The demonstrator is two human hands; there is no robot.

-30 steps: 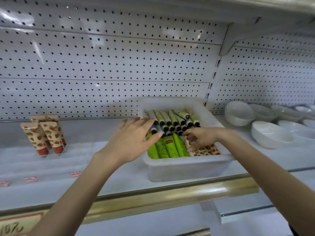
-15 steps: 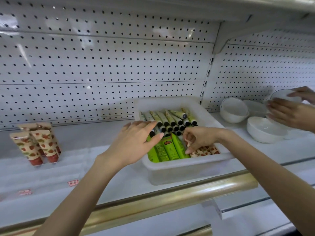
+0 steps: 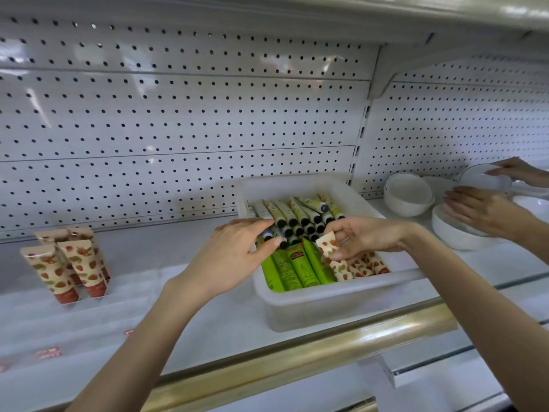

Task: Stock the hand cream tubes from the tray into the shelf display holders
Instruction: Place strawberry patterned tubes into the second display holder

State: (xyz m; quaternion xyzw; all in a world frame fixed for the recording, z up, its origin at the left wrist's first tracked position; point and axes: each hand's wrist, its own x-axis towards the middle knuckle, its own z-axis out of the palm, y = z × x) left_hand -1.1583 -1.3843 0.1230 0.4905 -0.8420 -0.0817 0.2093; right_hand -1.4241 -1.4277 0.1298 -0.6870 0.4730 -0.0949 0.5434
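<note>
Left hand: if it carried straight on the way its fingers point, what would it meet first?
Probably the dark-capped tubes in the tray. The left hand has its fingertips right at their caps, though depth is unclear.

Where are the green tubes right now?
In the head view, the green tubes lie at the front of the white tray, just right of the left hand and left of the strawberry-print tubes under the right hand.

tray [image 3: 341, 304] mid-shelf | stocked tubes [image 3: 66, 263] left | bowls [image 3: 408, 197] right
</note>
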